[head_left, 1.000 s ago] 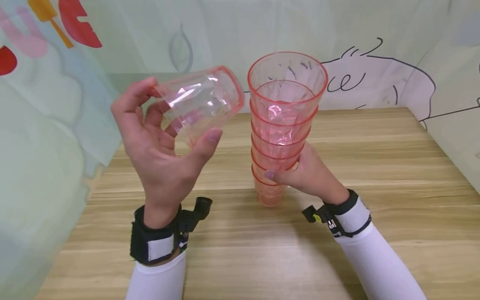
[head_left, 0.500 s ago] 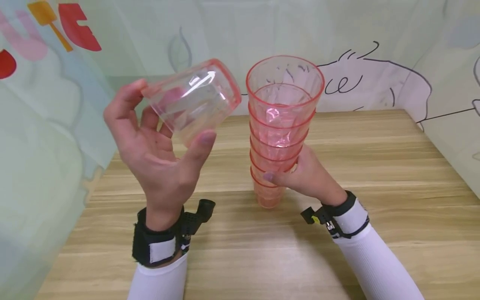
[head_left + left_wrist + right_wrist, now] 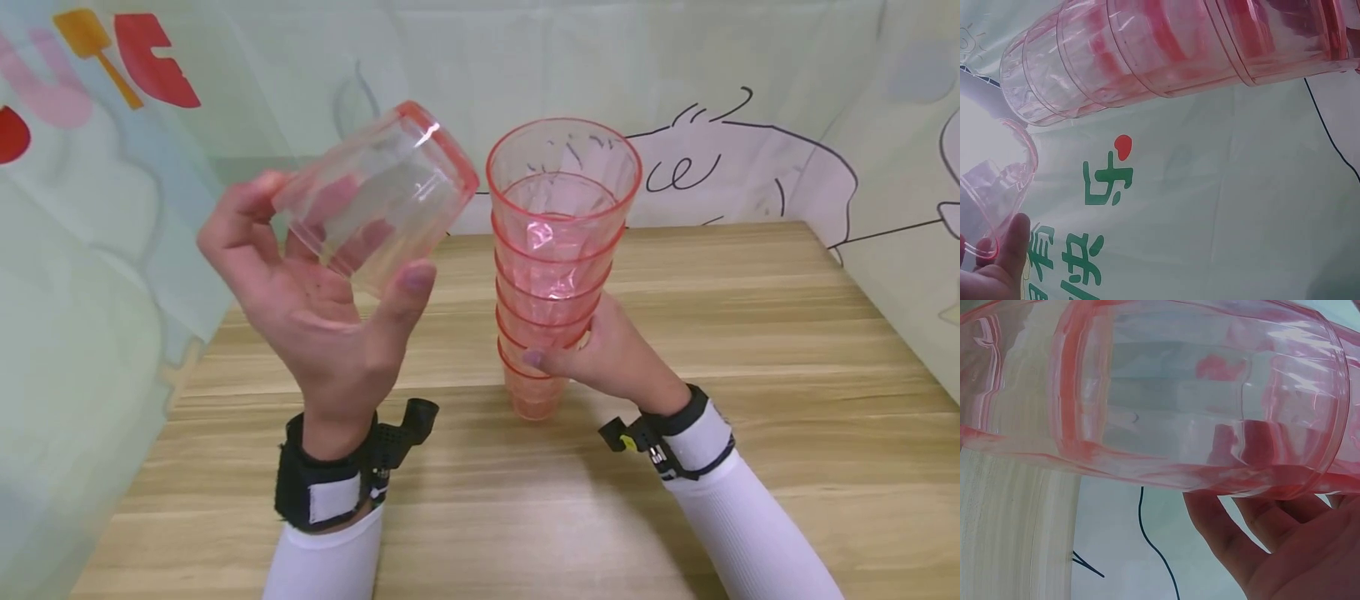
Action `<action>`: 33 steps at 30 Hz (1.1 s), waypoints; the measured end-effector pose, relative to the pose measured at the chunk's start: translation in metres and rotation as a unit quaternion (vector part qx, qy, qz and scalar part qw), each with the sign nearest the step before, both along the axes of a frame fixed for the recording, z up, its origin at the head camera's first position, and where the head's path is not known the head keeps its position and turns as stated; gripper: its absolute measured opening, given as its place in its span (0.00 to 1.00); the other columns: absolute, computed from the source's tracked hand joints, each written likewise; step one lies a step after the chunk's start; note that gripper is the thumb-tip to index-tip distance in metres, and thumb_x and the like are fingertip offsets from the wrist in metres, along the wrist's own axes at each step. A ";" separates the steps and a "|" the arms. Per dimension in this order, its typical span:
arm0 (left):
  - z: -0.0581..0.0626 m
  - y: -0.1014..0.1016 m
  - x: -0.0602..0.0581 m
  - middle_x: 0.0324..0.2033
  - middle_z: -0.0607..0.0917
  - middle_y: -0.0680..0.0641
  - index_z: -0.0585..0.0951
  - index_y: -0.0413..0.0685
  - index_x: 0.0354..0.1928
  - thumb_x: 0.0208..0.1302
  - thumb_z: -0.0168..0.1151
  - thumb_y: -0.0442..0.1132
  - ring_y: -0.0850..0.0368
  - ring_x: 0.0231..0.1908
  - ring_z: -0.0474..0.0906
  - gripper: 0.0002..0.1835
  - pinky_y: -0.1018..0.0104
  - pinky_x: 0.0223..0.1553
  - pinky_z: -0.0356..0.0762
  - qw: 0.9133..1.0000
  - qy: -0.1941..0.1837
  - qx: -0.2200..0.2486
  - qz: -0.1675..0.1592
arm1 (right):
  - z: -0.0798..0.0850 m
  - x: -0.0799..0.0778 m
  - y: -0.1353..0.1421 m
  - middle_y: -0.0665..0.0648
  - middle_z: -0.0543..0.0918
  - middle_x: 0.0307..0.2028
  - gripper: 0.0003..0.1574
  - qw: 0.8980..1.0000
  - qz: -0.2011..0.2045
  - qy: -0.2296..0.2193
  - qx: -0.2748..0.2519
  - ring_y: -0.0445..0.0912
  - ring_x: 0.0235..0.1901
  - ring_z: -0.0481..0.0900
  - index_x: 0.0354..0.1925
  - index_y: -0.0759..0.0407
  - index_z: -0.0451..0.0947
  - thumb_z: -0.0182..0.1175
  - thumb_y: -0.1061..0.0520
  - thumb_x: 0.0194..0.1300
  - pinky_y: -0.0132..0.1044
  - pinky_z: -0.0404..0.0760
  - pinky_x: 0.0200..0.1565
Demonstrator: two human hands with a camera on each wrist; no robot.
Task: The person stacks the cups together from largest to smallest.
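Note:
In the head view my left hand holds a single clear, pink-tinted plastic cup in the air, thumb on one side and fingers on the other. The cup lies tilted, its thick base up and to the right, its mouth toward my palm. Beside it a tall stack of nested cups of the same kind stands upright, mouths up. My right hand grips this stack low down, thumb across the front. Behind the stack its other fingers show in the right wrist view. The left wrist view catches the single cup below the stack's rims.
Both hands are over a wood-grain table. A printed cloth backdrop rises behind and to the left, with drawings and coloured letters. Each wrist wears a black strap with a small camera.
My left hand has turned the single cup so its base points further up, and moved slightly left. The stack and my right hand have shifted only slightly in view.

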State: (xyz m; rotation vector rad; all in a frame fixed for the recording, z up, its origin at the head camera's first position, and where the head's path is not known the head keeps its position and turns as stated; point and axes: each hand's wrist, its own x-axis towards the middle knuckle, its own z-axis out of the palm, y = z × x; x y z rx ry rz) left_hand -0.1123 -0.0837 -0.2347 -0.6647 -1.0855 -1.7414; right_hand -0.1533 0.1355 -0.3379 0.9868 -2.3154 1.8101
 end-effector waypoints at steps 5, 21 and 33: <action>-0.001 0.003 -0.002 0.49 0.67 0.30 0.60 0.27 0.54 0.36 0.84 0.43 0.29 0.50 0.73 0.50 0.40 0.47 0.81 1.000 0.013 0.007 -0.002 | 0.000 0.000 0.001 0.52 0.82 0.53 0.43 1.000 -0.002 -0.001 -0.001 0.49 0.52 0.80 0.62 0.56 0.70 0.77 0.46 0.53 0.48 0.77 0.58; 0.000 0.010 -0.006 0.51 0.72 0.28 0.63 0.26 0.57 0.41 0.85 0.47 0.31 0.51 0.71 0.51 0.41 0.47 0.82 0.999 0.026 -0.015 0.015 | 0.000 -0.001 0.001 0.53 0.83 0.51 0.45 1.000 -0.001 0.005 0.001 0.48 0.51 0.81 0.61 0.57 0.71 0.76 0.38 0.53 0.48 0.77 0.58; 0.004 0.003 -0.004 0.55 0.73 0.27 0.63 0.25 0.59 0.41 0.86 0.45 0.31 0.55 0.71 0.51 0.40 0.58 0.74 1.000 0.003 -0.021 -0.013 | -0.002 -0.006 -0.002 0.53 0.82 0.53 0.46 1.000 0.003 0.013 0.002 0.48 0.52 0.81 0.62 0.56 0.70 0.75 0.36 0.53 0.48 0.78 0.57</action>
